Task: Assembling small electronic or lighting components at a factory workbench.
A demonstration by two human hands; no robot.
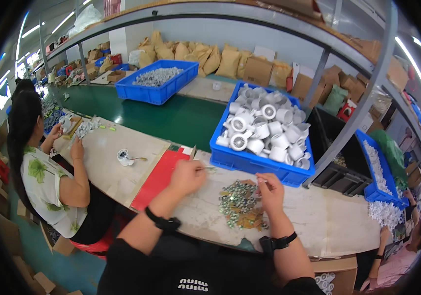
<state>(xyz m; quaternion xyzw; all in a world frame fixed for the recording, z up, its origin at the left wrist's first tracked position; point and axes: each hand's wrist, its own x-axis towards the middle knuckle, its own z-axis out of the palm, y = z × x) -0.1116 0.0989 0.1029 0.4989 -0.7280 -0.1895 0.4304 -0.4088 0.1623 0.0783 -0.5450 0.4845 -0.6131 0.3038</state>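
A loose pile of small green, silver and brown parts [240,201] lies on the worktable in front of me. My left hand [187,177] is closed above the table to the left of the pile, beside a red sheet [159,177]. Its fingers are pressed together, and a few thin strands show near their tips; whether they are held is unclear. My right hand [271,194] hovers at the pile's right edge with thumb and fingers pinched. Anything in that pinch is too small to make out. Both wrists carry black bands.
A blue crate [289,173] of white fan-like housings stands beyond my hands, with a black crate [340,179] to its right. Farther back, another blue bin [144,96] holds small grey parts. A co-worker [48,182] sits at left near a single white housing [123,157]; a metal post [358,108] rises at right.
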